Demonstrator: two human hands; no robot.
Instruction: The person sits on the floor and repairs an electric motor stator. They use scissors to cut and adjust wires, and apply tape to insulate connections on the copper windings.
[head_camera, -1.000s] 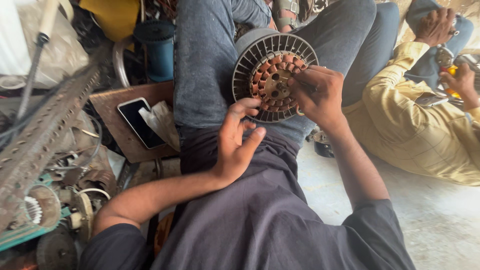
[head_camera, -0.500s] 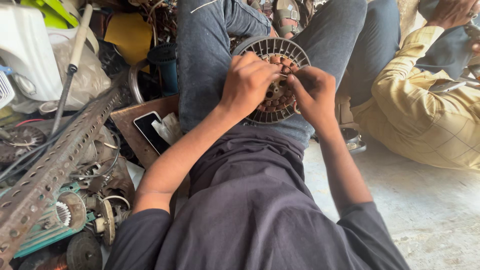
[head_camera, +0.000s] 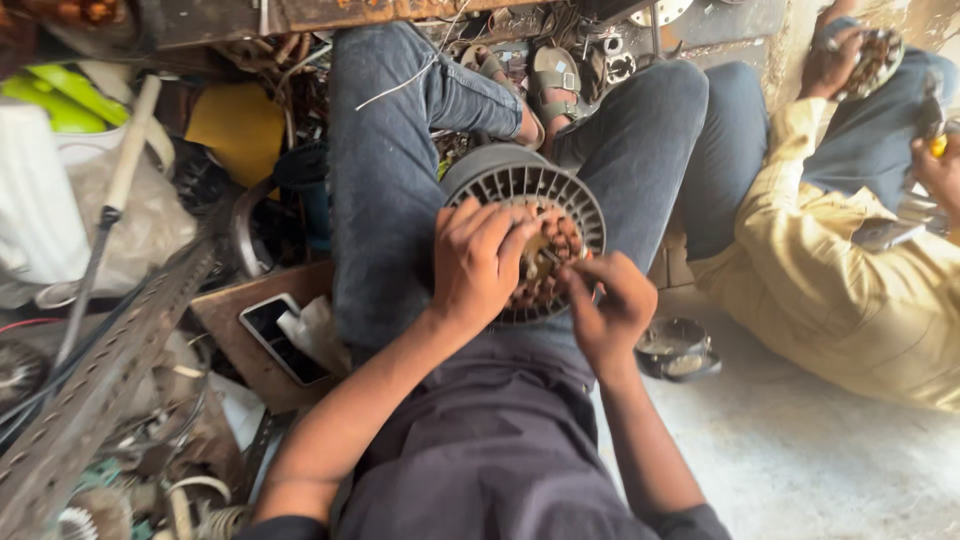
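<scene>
Where the motor is: a round fan motor (head_camera: 524, 232) with a grey slotted rim and copper windings in the middle sits in the person's lap, propped between the two thighs in blue jeans (head_camera: 385, 180), open face up toward the camera.

Left hand: the left hand (head_camera: 478, 262) lies flat-ish over the left half of the windings, fingers curled down and pressing on the copper coils. It's gripping the motor by resting on top of it rather than wrapping around it.

Right hand: the right hand (head_camera: 612, 305) is at the lower right edge of the rim, fingers bunched and pinched together at the coils. Looks like they pinch something thin, but it's too small to tell what, so honestly can't say.

Next to the person: a phone (head_camera: 283, 338) lies screen up on a brown board (head_camera: 228, 318) just left of the left thigh, with a bit of crumpled paper touching it.

Far left: pile of workshop junk, including a perforated metal angle bar (head_camera: 105, 375) running diagonally and a yellow container (head_camera: 238, 125) further back.

On the floor: a small round metal part (head_camera: 678, 348) sits just right of the right wrist.

Other person: someone in a tan shirt (head_camera: 850, 285) sits on the right, their own hands on another motor at the top right corner.
</scene>
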